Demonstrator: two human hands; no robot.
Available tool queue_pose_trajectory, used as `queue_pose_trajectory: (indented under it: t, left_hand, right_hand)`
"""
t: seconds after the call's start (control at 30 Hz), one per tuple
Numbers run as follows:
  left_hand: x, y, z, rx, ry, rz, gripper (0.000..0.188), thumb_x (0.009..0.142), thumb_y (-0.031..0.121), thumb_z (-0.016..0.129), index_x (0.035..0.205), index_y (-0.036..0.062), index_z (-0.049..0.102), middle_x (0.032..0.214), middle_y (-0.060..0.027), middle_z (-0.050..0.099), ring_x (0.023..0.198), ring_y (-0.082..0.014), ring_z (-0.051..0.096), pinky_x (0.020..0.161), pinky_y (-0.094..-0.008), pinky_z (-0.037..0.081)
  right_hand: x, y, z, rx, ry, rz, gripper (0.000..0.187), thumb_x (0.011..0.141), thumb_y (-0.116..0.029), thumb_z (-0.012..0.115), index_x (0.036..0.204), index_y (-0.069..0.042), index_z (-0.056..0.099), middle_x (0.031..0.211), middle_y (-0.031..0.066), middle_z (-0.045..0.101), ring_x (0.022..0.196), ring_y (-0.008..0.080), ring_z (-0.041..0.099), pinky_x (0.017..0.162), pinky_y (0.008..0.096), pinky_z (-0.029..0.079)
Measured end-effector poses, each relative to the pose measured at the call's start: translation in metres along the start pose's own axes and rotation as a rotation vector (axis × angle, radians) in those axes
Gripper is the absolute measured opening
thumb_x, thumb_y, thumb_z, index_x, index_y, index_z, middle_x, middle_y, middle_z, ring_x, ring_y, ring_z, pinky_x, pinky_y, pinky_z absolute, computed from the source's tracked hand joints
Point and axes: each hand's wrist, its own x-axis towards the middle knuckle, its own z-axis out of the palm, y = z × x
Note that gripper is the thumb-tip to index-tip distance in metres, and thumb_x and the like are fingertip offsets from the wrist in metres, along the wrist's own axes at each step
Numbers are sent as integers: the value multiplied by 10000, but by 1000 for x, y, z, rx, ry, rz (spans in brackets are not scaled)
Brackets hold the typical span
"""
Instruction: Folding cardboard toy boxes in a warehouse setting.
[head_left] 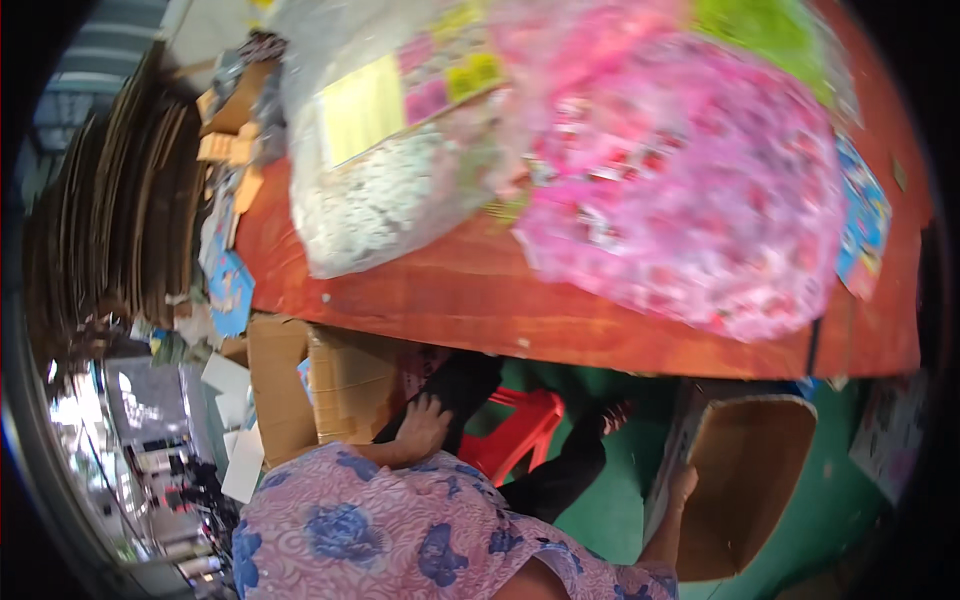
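Well, beside the red table (420, 300), above green floor (630, 450), left hand (425, 428) lies loose on trousers (468, 385), right hand (684, 484) grips a carton (748, 480)

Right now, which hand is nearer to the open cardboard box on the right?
Right. The right hand is on the left edge of the open cardboard box; the left hand is farther left, beyond the red stool.

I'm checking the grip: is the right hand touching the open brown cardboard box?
Touching: the head view shows the right hand on the left edge of the open brown cardboard box.
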Motion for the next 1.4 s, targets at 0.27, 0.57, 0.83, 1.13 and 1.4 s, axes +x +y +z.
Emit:
queue_pose_trajectory:
  t: [0.27, 0.57, 0.83, 1.13, 1.4]
  left_hand:
    - [20, -48, 23, -94, 111, 21, 298, 704, 206, 528, 962, 56, 517, 1104, -260, 407, 1067, -416, 343, 869, -493, 305]
    - [3, -71, 60, -257, 252, -61, 312, 689, 202, 548, 957, 45, 523, 1123, -255, 388, 1084, -422, 316, 867, -486, 313]
    - [-36, -127, -8, -638, 1139, 202, 160, 694, 34, 566, 852, 47, 545, 813, -116, 542, 785, -278, 542, 711, -348, 446]
    - [-87, -324, 4, -48, 1379, -485, 246, 663, 91, 505, 902, 37, 510, 884, -134, 463, 849, -296, 454, 685, -417, 370]
    - [-51, -493, 60, 188, 830, -982, 553, 744, 80, 476, 1263, 62, 283, 1284, -205, 293, 1143, -385, 339, 895, -459, 340]
  right_hand:
    - [-9, -50, 17, 315, 231, -124, 226, 730, -139, 497, 612, 53, 489, 562, 184, 514, 537, 337, 527, 478, 393, 390]
    - [8, -95, -1, 37, -110, -43, 268, 727, -213, 537, 813, 38, 570, 757, 195, 587, 689, 347, 567, 579, 421, 444]
    - [-12, -159, -46, -332, 247, -134, 297, 723, -249, 548, 838, 23, 577, 769, 177, 592, 676, 335, 566, 586, 419, 450]
    - [-155, -327, -46, -115, 248, -527, 216, 771, -255, 505, 863, -67, 563, 778, 172, 585, 769, 341, 569, 641, 408, 454]
    - [-210, -388, -3, 25, -133, -848, 284, 736, -189, 579, 973, -32, 567, 845, 146, 608, 774, 257, 599, 681, 316, 471]
